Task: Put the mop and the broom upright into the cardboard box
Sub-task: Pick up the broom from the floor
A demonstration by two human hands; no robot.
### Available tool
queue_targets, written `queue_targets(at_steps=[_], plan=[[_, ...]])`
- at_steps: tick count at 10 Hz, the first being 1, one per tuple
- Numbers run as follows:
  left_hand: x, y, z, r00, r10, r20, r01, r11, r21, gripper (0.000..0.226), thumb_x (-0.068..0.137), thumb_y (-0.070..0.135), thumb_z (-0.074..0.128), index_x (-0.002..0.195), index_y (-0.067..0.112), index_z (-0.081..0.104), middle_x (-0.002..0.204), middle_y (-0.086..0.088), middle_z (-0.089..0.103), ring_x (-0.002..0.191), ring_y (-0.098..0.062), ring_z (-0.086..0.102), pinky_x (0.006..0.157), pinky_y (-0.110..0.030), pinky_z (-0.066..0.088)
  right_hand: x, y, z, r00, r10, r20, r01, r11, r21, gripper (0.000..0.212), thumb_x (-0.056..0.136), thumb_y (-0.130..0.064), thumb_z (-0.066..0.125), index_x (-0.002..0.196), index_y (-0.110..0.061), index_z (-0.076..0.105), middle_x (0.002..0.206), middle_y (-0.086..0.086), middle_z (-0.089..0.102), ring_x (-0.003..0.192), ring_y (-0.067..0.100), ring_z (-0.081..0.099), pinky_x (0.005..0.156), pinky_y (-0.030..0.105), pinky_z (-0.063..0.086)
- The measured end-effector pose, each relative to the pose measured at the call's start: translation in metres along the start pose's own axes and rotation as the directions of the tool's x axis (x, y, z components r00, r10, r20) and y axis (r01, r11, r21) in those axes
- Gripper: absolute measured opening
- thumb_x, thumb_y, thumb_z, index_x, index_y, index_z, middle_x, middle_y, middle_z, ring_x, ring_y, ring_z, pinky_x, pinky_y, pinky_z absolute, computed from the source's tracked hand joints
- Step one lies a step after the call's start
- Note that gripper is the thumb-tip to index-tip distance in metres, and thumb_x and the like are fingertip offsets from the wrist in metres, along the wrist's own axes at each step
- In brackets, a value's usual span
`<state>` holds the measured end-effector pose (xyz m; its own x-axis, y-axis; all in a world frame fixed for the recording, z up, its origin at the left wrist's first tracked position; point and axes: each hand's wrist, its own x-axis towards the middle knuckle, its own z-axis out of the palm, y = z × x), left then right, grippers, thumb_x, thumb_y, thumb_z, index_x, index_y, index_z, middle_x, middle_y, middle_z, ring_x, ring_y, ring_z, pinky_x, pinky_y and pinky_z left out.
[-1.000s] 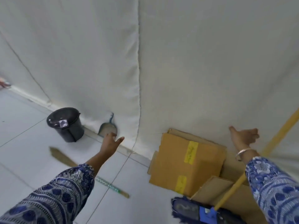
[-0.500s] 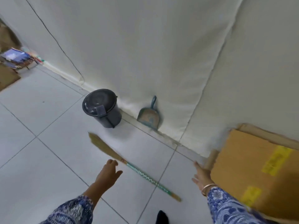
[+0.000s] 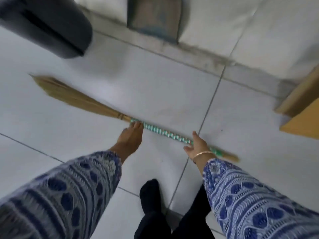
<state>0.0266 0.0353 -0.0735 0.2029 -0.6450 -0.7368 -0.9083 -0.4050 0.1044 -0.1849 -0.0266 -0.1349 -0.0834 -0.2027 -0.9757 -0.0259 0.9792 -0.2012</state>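
Observation:
A grass broom with a green-and-white wrapped handle lies flat on the tiled floor, its straw head pointing left. My left hand reaches down to the handle just below the straw, fingers extended and touching it. My right hand is spread over the handle near its lower end, fingers apart, not closed round it. A corner of the cardboard box shows at the right edge. The mop is out of view.
A dark bin stands at the top left and a dustpan leans against the white wall at the top middle. My dark-socked foot is on the tiles below my hands.
The view has dropped close to the floor. Both hands have come down from mid-air onto the broom handle. The box has slid to the right edge.

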Motion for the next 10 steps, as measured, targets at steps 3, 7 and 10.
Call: queue_targets(at_steps=[3, 7, 10], plan=[[0.075, -0.001, 0.069, 0.974, 0.186, -0.126, -0.125, 0.913, 0.388, 0.038, 0.087, -0.006, 0.041, 0.125, 0.000, 0.040, 0.125, -0.022, 0.046, 0.115, -0.039, 0.045, 0.097, -0.049, 0.043, 0.077, 0.026, -0.008, 0.996, 0.077, -0.040, -0.063, 0.958, 0.281, 0.036, 0.099, -0.016, 0.033, 0.130, 0.002, 0.038, 0.149, 0.020, 0.034, 0.133, 0.033, 0.043, 0.073, 0.023, 0.058], [-0.085, 0.092, -0.075, 0.980, 0.189, 0.059, -0.197, 0.965, 0.173, 0.030, 0.093, 0.007, 0.046, 0.122, 0.000, 0.046, 0.131, -0.014, 0.040, 0.126, -0.031, 0.037, 0.086, -0.045, 0.051, -0.157, -0.113, -0.083, 0.959, -0.140, -0.247, 0.210, 0.936, 0.284, 0.006, 0.088, -0.005, 0.058, 0.087, -0.001, 0.054, 0.080, 0.009, 0.060, 0.067, 0.021, 0.062, 0.067, 0.035, 0.059], [-0.257, 0.174, -0.242, 0.971, 0.164, -0.175, -0.186, 0.976, -0.116, 0.028, 0.091, 0.010, 0.052, 0.116, -0.003, 0.051, 0.122, -0.017, 0.048, 0.116, -0.034, 0.044, 0.087, -0.046, 0.049, -0.437, -0.214, -0.131, 0.811, -0.505, -0.297, 0.569, 0.800, 0.192, 0.044, 0.082, -0.004, 0.066, 0.124, 0.002, 0.054, 0.104, 0.017, 0.068, 0.061, 0.017, 0.066, 0.042, 0.024, 0.054]])
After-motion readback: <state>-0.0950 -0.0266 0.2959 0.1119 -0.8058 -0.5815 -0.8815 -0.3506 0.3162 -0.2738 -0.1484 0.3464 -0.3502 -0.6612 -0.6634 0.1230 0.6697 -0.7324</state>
